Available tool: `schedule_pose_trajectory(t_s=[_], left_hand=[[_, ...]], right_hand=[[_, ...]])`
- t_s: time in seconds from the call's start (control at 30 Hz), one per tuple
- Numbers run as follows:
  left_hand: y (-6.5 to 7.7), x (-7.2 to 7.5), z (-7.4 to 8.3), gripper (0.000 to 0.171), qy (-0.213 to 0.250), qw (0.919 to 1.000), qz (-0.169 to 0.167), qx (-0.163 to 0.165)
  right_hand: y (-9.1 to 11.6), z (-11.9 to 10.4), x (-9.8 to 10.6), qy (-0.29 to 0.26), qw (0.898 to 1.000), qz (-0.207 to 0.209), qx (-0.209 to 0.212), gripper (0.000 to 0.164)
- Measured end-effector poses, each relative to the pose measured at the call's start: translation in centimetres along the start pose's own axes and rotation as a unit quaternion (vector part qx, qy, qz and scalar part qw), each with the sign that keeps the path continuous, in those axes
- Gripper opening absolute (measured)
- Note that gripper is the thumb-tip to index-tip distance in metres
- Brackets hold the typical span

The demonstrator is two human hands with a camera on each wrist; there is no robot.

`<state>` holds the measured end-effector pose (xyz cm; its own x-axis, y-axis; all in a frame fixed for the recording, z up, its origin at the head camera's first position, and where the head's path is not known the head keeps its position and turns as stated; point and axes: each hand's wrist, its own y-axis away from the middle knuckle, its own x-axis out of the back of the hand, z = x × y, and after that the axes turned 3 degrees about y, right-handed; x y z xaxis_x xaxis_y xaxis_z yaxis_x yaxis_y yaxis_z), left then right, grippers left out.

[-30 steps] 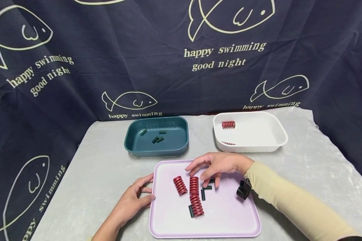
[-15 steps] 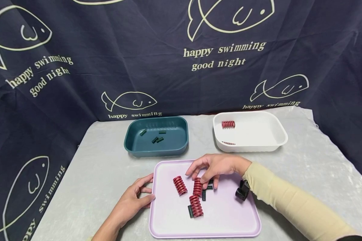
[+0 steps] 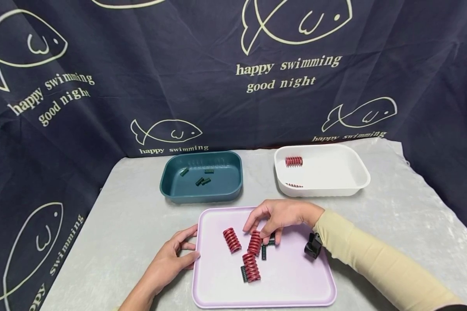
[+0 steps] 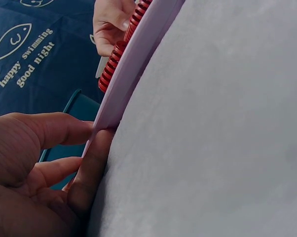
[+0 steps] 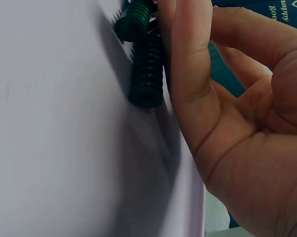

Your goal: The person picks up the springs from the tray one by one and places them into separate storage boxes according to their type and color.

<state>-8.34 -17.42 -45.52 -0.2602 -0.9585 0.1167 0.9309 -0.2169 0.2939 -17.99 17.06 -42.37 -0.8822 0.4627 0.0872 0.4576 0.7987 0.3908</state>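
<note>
My left hand (image 3: 171, 259) pinches the left rim of a lilac tray (image 3: 295, 280); the left wrist view shows fingers above and below the edge. My right hand (image 3: 284, 214) reaches over the tray's far half, its thumb and fingers around the upper end of a red coil spring (image 3: 254, 244). Just below that lies a second red spring (image 3: 251, 268), against a dark green spring (image 3: 244, 274). A third red spring (image 3: 231, 240) lies apart to the left. Small green springs (image 3: 263, 252) lie under and beside the right hand, partly hidden; two show close up (image 5: 147, 74).
Behind the tray stands a teal bin (image 3: 202, 198) with several small green springs inside. A white bin (image 3: 323, 191) at the back right contains red springs. A black clip-like device (image 3: 313, 246) sits at the right wrist. Dark printed cloth (image 3: 233, 108) hangs behind the table.
My right hand has closed on the upper red spring and shifted it slightly right, tilting it off the line of the lower one. The left hand has stayed at the tray rim.
</note>
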Motion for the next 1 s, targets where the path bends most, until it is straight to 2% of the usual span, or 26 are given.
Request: schedule_pose_trajectory(t_s=[0.43, 0.77, 1.0], left_hand=[[0.1, -0.1, 0.1, 0.069, 0.002, 1.0000, 0.002, -0.003], [0.1, -0.1, 0.0, 0.070, -0.002, 1.0000, 0.007, 0.002], [0.1, -0.2, 0.2, 0.069, -0.002, 1.0000, 0.008, 0.004]], right_hand=[[0.6, 0.2, 0.4, -0.026, 0.998, 0.042, 0.033, 0.032], [2.1, -0.1, 2.0, -0.051, 0.993, 0.093, 0.054, 0.040], [3.6, -0.9, 3.3, -0.062, 0.989, 0.124, 0.052, 0.037]])
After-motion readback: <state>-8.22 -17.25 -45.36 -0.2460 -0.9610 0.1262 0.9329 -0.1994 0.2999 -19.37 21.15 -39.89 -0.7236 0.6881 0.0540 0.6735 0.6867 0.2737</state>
